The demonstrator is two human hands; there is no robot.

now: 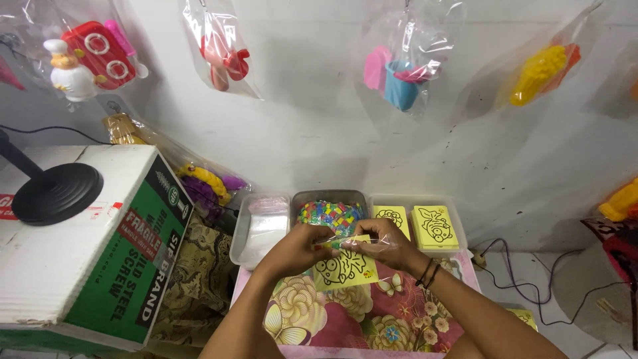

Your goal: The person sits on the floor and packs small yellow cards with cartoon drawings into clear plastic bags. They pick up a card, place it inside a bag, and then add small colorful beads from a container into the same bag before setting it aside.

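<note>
Yellow card [344,269] with a black cartoon drawing on it sits inside a clear plastic sleeve [352,244], held up just above the far edge of the little table [345,319], the one with the pink flowery cloth. Both hands are on it: the left hand [297,247] is pinching the sleeve's top left end, and the right hand [389,244] is gripping the top right end, fingers curled over the plastic. Looks like a thin strip of coloured bits runs along the top of the sleeve between the two hands, but it's too small to say what exactly. Right wrist has a couple of dark bands [427,273] on it.

Right behind the hands, along the wall, three trays sit in a row. The left clear tray [256,233] has see-through bags in it, the middle grey tub [330,198] is full of small multicoloured pieces, and the right tray [452,219] holds two stacks of more yellow cards [435,227].

Off to the left there's a big white-and-green cardboard box [86,252] with a black round lamp base [56,193] on top. Bagged plastic toys [93,56] hang on the wall above.
</note>
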